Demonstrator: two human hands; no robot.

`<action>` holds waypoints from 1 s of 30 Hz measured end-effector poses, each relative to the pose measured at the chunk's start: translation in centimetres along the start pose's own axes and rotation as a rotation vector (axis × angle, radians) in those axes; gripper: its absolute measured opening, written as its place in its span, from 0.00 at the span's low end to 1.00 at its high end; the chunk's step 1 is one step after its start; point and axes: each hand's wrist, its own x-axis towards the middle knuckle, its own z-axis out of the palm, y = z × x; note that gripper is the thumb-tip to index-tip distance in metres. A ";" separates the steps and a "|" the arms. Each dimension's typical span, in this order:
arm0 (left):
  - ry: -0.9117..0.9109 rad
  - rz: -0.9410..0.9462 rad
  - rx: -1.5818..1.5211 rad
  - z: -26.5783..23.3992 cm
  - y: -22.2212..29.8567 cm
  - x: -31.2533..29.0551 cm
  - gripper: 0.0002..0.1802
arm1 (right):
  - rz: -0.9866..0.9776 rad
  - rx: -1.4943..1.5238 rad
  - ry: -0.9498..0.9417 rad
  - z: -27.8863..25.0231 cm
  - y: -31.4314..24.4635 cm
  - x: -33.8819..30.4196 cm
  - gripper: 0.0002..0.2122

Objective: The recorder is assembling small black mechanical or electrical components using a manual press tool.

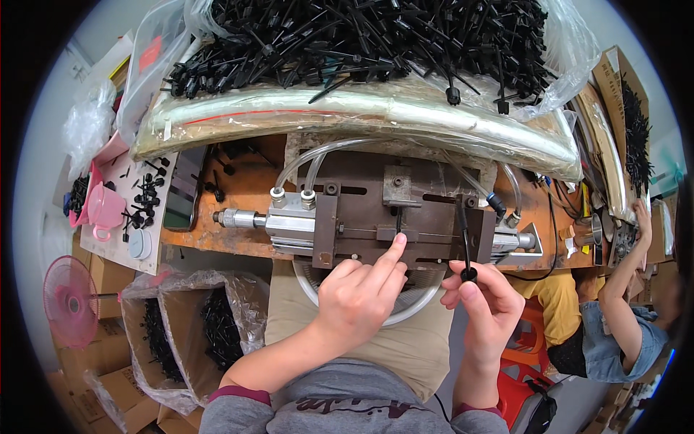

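My L hand [356,298] is over the front edge of the fixture [354,168], index out straight, tip at the small black piece [399,217] standing mid-fixture, under the metal block [397,184]. Other L fingers curl in toward the palm; can't tell if they've got anything under them, & the thumb's hidden.

My R hand [493,298] is just right of that, thumb & index pinching a long black part [466,246] by its rounded end, stem pointing up & away from me, in front of the fixture's R side. Rest of the R fingers are bent, close tog.

Silver cyl. [290,228] sits at the fixture's L end, w/ clear tubes [316,163] looping off the top. Behind it all, a big plastic-lined box [354,119] is heaped w/ loose black parts [361,43]. More small black pcs [148,192] lie on the L side table, next to a pink cup [107,208]. Below, to my L: lined cartons [189,347] w/ black parts inside. Co-worker [614,336] in a blue top's off to the far R.
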 end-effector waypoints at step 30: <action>-0.064 0.072 -0.081 -0.9 -0.7 -0.4 0.13 | -0.827 -0.912 0.213 3.0 -3.5 16.0 0.10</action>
